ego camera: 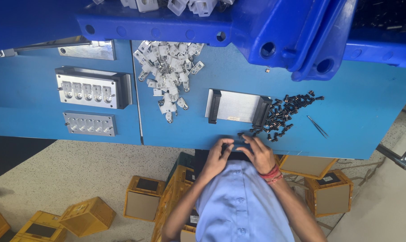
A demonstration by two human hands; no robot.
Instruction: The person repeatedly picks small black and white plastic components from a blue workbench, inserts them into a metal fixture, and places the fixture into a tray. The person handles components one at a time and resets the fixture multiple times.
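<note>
At the near edge of the blue table [355, 103], my left hand [217, 156] and my right hand [259, 154] are close together. The right wrist wears red thread bands. The fingertips of both hands pinch a small black part [240, 135]; most of it is hidden by the fingers. Just beyond the hands lies a flat metal plate [235, 106] with black rails at both ends. A heap of small black parts [284, 114] spreads from the plate's right end toward my right hand.
A pile of pale metal clips [169, 76] lies at the back centre. Two metal jigs with rows of pockets [92, 88] [89, 123] sit on the left. Tweezers [318, 126] lie on the right. Blue crates [297, 31] overhang the far edge. Yellow boxes [87, 216] stand on the floor.
</note>
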